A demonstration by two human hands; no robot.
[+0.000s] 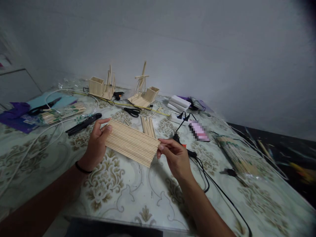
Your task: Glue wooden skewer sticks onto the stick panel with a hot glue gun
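Note:
A flat panel of wooden sticks (132, 142) laid side by side is held just above the patterned table (116, 194). My left hand (96, 144) grips its left end, thumb on top, fingers wrapped under. My right hand (174, 154) pinches the right end between thumb and fingertips. A small loose bunch of sticks (148, 126) lies on the table just behind the panel.
Two stick-built models (101, 86) (144, 93) stand at the back by the wall. Black scissors (132, 112), black pliers (83, 124), a glue gun (118, 95) with black cables, a white power strip (179, 119), and a bagged bundle of sticks (237, 154) lie around.

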